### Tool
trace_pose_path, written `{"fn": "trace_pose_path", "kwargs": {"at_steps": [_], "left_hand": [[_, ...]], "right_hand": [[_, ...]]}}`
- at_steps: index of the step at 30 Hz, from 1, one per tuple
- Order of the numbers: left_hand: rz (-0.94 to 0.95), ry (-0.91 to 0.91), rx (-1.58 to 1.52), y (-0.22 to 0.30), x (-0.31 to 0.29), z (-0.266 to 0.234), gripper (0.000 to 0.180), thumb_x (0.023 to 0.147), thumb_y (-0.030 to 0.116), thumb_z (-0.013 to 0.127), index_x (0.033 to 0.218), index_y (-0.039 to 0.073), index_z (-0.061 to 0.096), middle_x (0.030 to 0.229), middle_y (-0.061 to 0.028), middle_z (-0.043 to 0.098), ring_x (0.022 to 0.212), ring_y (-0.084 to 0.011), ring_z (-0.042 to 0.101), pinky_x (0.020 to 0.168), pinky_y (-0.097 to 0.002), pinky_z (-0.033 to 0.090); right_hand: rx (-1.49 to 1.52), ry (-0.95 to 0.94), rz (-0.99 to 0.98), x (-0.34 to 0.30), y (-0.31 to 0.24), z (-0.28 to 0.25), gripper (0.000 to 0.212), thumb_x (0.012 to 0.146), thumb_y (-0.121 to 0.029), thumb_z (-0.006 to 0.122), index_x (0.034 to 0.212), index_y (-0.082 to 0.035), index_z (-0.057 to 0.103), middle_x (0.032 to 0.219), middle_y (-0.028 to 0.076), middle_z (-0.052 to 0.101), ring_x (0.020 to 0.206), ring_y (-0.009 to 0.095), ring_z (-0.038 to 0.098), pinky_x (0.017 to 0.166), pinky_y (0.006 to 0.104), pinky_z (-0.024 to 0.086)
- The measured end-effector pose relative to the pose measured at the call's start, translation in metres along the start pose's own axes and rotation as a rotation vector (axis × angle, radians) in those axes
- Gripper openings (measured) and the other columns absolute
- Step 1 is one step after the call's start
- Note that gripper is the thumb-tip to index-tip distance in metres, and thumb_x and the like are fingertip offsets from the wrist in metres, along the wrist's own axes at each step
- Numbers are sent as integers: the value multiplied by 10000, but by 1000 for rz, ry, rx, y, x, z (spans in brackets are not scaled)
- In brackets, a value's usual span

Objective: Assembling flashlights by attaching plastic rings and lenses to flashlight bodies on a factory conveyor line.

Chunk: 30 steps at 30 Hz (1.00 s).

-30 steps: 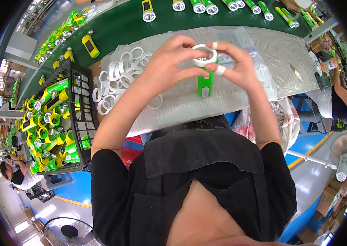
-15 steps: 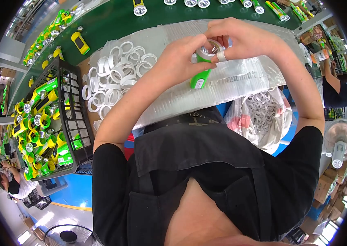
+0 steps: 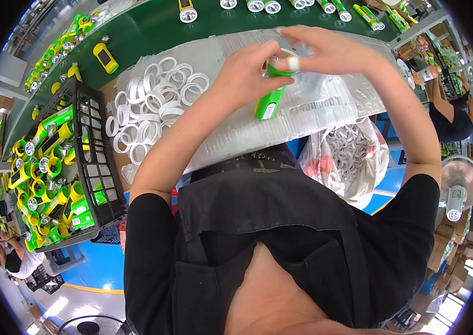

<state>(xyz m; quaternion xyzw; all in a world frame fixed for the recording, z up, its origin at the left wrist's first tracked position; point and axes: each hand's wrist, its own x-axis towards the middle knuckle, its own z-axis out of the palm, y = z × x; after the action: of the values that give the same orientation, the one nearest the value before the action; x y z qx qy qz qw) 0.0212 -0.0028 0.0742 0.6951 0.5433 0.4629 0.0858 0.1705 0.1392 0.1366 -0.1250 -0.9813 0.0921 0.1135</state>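
Observation:
A green flashlight (image 3: 270, 100) stands tilted on the plastic-covered work surface (image 3: 214, 139). My left hand (image 3: 253, 71) is closed around its upper part, thumb across the near side. Over the flashlight's head, my right hand (image 3: 317, 51) is blurred by motion; its fingers touch the white ring at the top, and a white band shows on one finger. Fingers and blur partly hide the head and its ring. Left of my left forearm, many loose white rings (image 3: 148, 106) lie in a heap.
A black crate (image 3: 94, 167) full of green and yellow flashlight parts stands at the left. Below the surface's right edge hangs a white sack (image 3: 348, 162) of rings. Beyond runs a green conveyor belt (image 3: 152, 33) with flashlights. A fan (image 3: 459, 184) is at the right.
My right hand has shifted over the flashlight's head and now blurs. My left hand keeps its hold on the flashlight. The whole view has moved slightly, with the flashlights on the belt appearing farther left.

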Motion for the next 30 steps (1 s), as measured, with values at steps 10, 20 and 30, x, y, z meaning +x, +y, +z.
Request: {"fn": "trace_pose_path", "kwargs": {"at_steps": [10, 20, 30], "left_hand": [[-2, 19, -47, 1, 0, 4, 388, 689, 201, 838, 954, 63, 590, 864, -58, 649, 727, -209, 582, 660, -318, 479], [63, 40, -35, -2, 0, 9, 410, 668, 232, 838, 944, 103, 564, 826, -61, 635, 744, -258, 628, 639, -376, 506], [26, 92, 5, -1, 0, 9, 372, 683, 210, 844, 917, 67, 591, 850, -55, 639, 716, -196, 598, 642, -321, 487]], "right_hand": [[-47, -168, 223, 0, -21, -14, 524, 735, -486, 745, 835, 4, 589, 725, 96, 568, 686, 221, 574, 610, 344, 455], [409, -19, -117, -3, -9, -1, 488, 724, -463, 729, 727, -1, 572, 659, 103, 559, 613, 218, 549, 537, 339, 416], [249, 48, -38, -6, -24, -7, 632, 659, -610, 672, 780, 9, 636, 699, 133, 627, 719, 266, 637, 633, 373, 496]]}}
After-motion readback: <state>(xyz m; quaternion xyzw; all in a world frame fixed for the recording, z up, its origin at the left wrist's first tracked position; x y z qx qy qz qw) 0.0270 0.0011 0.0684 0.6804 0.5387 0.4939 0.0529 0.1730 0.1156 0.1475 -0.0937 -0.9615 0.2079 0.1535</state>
